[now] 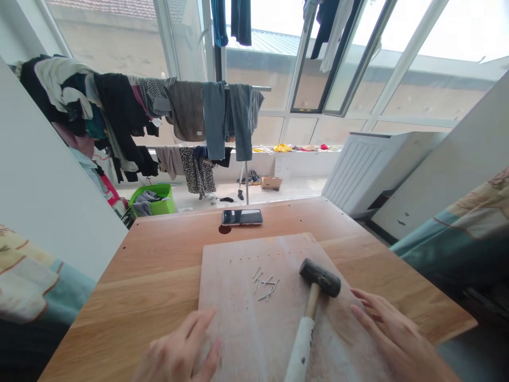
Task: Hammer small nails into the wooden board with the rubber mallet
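Note:
A pale wooden board (238,254) lies on a brown wooden table (159,265). My left hand (181,353) rests flat on the board's near left part, fingers stretched out, holding nothing. My right hand (392,331) lies open at the board's right edge, fingers spread, just right of a mallet (312,307). The mallet has a black head and a wooden handle with a white grip, and it lies on the board untouched. Several small nails (265,285) are scattered on the board left of the mallet head.
A dark phone (242,216) lies at the table's far edge. Behind it stand a rack of hanging clothes (178,116), a green basket (155,200) and a white radiator (366,164). White panels lean at both sides.

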A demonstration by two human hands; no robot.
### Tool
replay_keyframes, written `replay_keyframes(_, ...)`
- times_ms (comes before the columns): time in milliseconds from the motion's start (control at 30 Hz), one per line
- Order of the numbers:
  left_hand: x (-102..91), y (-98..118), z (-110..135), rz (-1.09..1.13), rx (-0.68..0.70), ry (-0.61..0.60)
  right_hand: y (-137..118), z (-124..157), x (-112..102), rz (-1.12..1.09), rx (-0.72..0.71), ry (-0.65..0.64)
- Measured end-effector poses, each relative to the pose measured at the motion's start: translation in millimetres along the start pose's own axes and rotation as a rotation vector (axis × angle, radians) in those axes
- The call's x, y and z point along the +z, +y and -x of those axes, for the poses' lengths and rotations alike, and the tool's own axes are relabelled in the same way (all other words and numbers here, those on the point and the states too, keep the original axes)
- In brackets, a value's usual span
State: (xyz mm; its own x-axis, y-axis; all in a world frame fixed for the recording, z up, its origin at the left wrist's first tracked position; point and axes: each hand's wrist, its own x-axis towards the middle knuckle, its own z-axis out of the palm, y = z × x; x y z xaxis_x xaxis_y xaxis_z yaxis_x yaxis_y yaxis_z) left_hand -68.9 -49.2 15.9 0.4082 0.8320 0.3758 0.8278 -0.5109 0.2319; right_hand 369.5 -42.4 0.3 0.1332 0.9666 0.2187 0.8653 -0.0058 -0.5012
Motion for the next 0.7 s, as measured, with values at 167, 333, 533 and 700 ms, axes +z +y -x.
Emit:
replay_keyframes(167,6.3,18.6,-85.1,0.115,-0.060,-0.189,-38.1,9.9,16.3,-0.029,-0.106,0.057)
replay_keyframes(333,33.7,26.9,-154.4,0.130,-0.069,-0.398,-84.4,11.9,42.6,-0.179,-0.221,-0.238)
replay_keyframes(533,40.1,40.8,-173.8,0.020,0.014,-0.512,-85.3,17.1,36.1,-0.667,0.211,-0.394)
replay_keyframes(700,36.2,48.1,-180.0,-0.100,0.081,-0.592,-64.2,23.7,18.6,-0.855,0.389,-0.354)
